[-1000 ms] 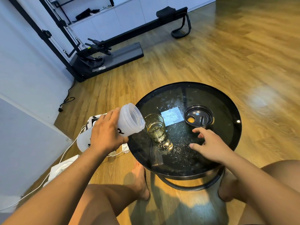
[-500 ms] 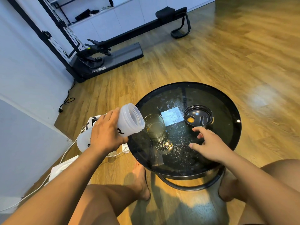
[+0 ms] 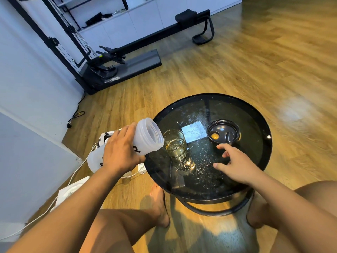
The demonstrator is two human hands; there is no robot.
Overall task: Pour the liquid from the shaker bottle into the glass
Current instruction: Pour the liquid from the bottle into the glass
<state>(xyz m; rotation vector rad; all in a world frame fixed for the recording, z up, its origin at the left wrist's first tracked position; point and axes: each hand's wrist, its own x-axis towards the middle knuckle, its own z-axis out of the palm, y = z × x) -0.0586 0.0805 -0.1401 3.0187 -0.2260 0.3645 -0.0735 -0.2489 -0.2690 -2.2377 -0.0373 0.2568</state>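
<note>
We see the left hand (image 3: 120,154) wrapped round the middle of the translucent shaker bottle (image 3: 145,137). The bottle is tilted nearly onto its side, with its open mouth at the rim of the glass (image 3: 176,147). The glass stands on the round black table (image 3: 255,115) and holds yellowish liquid. To its right we find the right hand (image 3: 235,161) over the tabletop, fingers spread and grasping nothing, just in front of an upturned black lid (image 3: 223,131).
</note>
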